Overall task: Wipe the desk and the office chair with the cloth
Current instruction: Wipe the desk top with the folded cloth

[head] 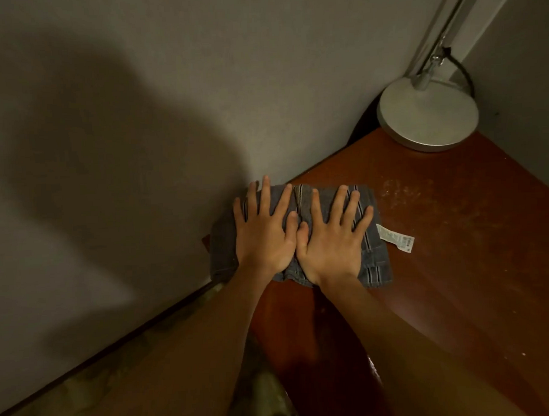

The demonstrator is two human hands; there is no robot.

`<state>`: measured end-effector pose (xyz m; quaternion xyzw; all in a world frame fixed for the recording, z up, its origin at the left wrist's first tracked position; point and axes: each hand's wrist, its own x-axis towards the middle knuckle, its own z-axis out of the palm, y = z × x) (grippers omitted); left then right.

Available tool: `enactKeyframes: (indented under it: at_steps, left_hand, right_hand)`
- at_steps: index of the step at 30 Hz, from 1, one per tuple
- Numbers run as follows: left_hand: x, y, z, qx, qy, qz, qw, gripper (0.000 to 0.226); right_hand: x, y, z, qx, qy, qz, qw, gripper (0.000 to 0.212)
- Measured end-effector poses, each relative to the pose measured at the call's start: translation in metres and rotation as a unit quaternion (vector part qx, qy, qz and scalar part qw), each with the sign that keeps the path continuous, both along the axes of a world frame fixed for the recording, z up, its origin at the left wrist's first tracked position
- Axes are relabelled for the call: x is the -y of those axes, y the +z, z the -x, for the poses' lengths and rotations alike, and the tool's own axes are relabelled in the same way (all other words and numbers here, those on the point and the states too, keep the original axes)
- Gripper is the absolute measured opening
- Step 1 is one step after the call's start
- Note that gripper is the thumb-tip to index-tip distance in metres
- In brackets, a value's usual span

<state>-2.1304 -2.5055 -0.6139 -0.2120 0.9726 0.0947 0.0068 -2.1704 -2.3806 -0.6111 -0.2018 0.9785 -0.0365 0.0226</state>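
Two bare forearms (398,344) reach up from the bottom edge, side by side, and end in two hands laid flat on one folded cloth (373,260). Left hand (265,236) and right hand (331,240) both have their fingers straight and spread, palms down, pressing on the fabric without curling round it; the two thumbs touch in the middle. This cloth is grey with dark and pale stripes, and it lies on the reddish-brown desk (458,262) at its rear left corner, its far edge against the grey wall (137,119) and its left part reaching over the desk's edge. One white care label (395,241) sticks out from the cloth's right side onto the wood. Pale dust specks (401,193) are scattered on the desk just beyond the label. One round silver lamp base (428,116) stands in the far right corner, well apart from the hands, with its metal arm (442,37) rising out of view and one black cable (464,70) looping behind it. A mottled greenish surface (262,394) shows between the arms.
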Motion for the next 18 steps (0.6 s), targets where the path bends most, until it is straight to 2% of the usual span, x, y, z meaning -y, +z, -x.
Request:
enactKeyframes:
  at_steps: [12,18]
  left_hand:
    - [0.003,0.002,-0.013,-0.013,-0.038,-0.002,0.999,0.059]
    - [0.010,0.007,-0.045,0.024,-0.073,0.013,0.997,0.062]
  right_hand:
    - [-0.003,0.001,-0.011,0.004,-0.002,0.002,1.000,0.067]
    - [-0.006,0.002,-0.047,0.002,-0.016,-0.013,1.000,0.071]
